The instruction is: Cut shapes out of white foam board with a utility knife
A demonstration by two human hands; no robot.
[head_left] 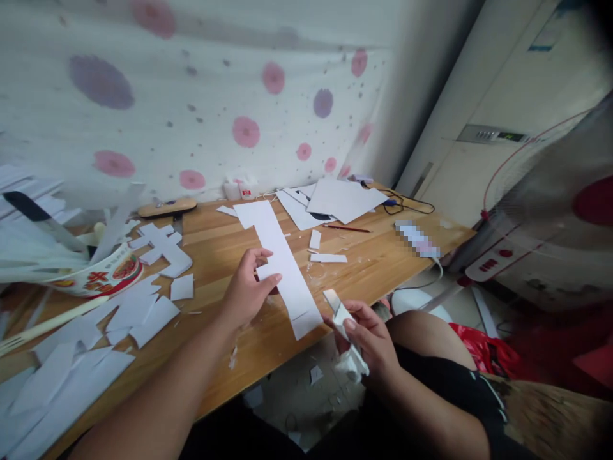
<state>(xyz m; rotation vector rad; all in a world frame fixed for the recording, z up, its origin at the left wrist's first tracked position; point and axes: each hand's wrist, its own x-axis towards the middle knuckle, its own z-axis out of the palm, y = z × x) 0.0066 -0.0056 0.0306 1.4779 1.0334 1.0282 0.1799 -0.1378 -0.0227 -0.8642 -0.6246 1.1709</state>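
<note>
A long white piece of paper board (286, 255), cut with notches along its left side, lies at a slant over the wooden table. My left hand (251, 284) pinches its left edge between thumb and fingers. Near its lower end, a short line crosses the board. Beyond the table's front edge, my right hand (366, 338) is closed on a flat, blade-like strip wrapped in crumpled white material (345, 332); its narrow tip points up towards the board. What exactly the strip is, I cannot make out.
Cut white pieces (143, 313) and a printed bowl (112, 271) with tools crowd the left of the table (215, 358). White sheets (347, 201), a pencil (347, 228), small offcuts (328, 258) and a blurred-out device (416, 239) lie right. A fan (550, 179) stands beyond.
</note>
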